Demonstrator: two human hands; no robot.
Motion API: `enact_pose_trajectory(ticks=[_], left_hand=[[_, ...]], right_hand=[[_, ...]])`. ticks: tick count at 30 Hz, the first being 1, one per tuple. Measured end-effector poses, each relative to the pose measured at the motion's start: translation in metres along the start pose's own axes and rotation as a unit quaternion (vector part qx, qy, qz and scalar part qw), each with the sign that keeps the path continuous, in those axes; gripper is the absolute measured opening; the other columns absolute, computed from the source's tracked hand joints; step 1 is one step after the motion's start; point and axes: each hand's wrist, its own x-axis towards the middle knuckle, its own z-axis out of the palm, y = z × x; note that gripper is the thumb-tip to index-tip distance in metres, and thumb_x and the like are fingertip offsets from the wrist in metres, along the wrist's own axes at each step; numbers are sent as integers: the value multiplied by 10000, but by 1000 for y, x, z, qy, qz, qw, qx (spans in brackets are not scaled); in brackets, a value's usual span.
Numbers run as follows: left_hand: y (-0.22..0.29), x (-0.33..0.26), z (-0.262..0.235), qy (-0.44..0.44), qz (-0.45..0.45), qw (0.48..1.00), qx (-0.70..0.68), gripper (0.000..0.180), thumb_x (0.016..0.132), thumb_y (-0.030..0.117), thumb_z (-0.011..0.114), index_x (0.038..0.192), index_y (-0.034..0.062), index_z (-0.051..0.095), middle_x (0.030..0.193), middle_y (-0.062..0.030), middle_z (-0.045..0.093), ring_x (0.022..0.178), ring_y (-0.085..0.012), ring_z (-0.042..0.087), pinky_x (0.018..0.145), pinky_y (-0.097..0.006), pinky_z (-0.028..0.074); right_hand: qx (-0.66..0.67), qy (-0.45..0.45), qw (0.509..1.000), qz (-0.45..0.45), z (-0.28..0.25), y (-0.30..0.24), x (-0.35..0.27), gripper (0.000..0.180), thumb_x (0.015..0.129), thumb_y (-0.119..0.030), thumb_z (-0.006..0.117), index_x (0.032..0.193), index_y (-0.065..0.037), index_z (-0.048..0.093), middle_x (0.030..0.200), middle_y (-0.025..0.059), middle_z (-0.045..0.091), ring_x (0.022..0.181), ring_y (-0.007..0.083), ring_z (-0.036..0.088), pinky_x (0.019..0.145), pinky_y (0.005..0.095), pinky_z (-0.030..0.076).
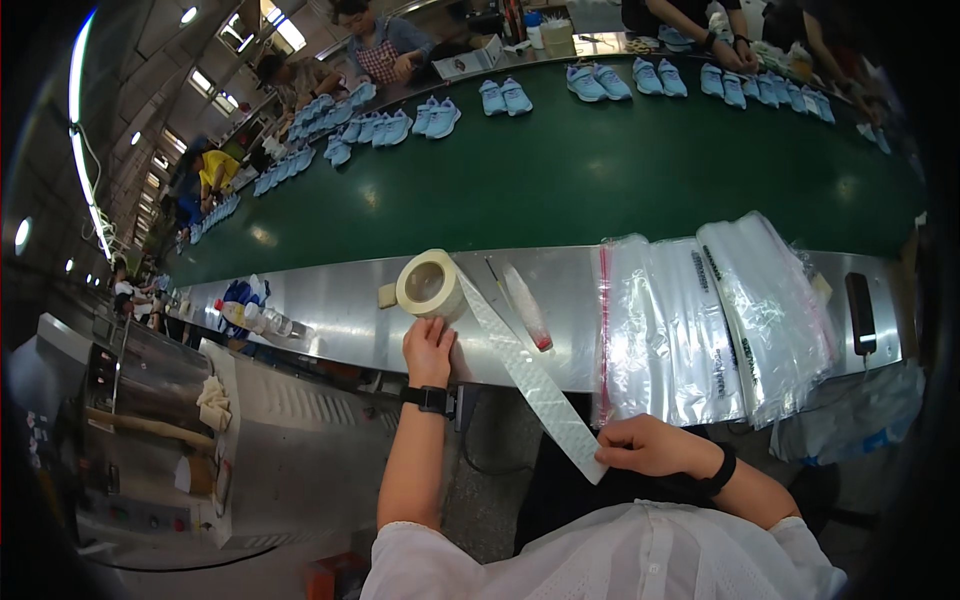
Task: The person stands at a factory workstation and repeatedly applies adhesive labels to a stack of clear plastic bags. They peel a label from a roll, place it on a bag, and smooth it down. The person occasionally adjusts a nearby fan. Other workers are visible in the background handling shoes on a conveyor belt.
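the roll (447,300) sits on the metal ledge (350,295), its hole facing up. from its right side the pale strip (532,378) runs straight and slanting, its long axis going from upper left to lower right; the loose end points toward the person, past the ledge's near edge.

the right hand (645,447) is closed in a narrow pinch on that end, thumb against bent fingers. the left hand (430,348) is at the near side of the roll, fingers bent and close together, tips against its lower rim; whether they grip it i cannot tell.

on the ledge, right of the strip, lies a red-tipped tube (527,308). further right are clear bags (690,330), overlapping, then a dark bar (859,312). bottles (265,315) lie to the left.

beyond the ledge is a green belt (520,190) with light blue shoes (505,97) along its far side, where people (380,50) work. a metal machine (300,440) stands at lower left; a long lamp (88,170) glows above.
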Motion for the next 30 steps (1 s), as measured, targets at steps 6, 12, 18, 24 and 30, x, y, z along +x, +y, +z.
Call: enact_pose_trajectory(ticks=[6, 12, 18, 24, 30], left_hand=[[15, -92, 28, 2, 112, 991, 67, 295, 860, -24, 515, 1146, -40, 444, 1119, -96, 475, 910, -180, 556, 726, -277, 483], [13, -227, 59, -319, 182, 829, 421, 218, 794, -16, 612, 1010, 11, 599, 1009, -99, 547, 723, -116, 550, 602, -222, 482], [-6, -235, 55, -287, 123, 874, 372, 183, 822, -17, 585, 1006, -28, 587, 990, -107, 557, 780, -152, 612, 653, -240, 513], [-10, -238, 59, -265, 36, 922, 280, 100, 871, 33, 562, 935, -31, 604, 912, -66, 577, 784, -99, 582, 670, -221, 489], [-3, -217, 49, -208, 36, 943, 258, 97, 882, 31, 540, 862, -40, 604, 876, -51, 584, 733, -86, 543, 653, -206, 444]], right_hand=[[-29, -14, 999, 7, -7, 9, -12, 179, 857, -183, 602, 817, -8, 590, 621, 72, 531, 557, 136, 473, 542, 281, 399], [55, 98, 994, 9, 17, 10, 14, 135, 836, -124, 620, 845, 7, 591, 711, 75, 606, 651, 118, 560, 595, 263, 440], [159, 109, 981, -15, 22, 8, 15, 84, 849, -73, 603, 855, 10, 593, 773, 13, 601, 707, 58, 533, 624, 225, 441], [18, 180, 983, -20, 30, 7, 22, 180, 798, -157, 632, 734, 1, 573, 653, 92, 592, 589, 176, 571, 543, 293, 439], [-30, 183, 983, -11, 24, 14, 18, 138, 813, -138, 628, 776, -11, 590, 694, 67, 588, 608, 132, 548, 561, 271, 438]])
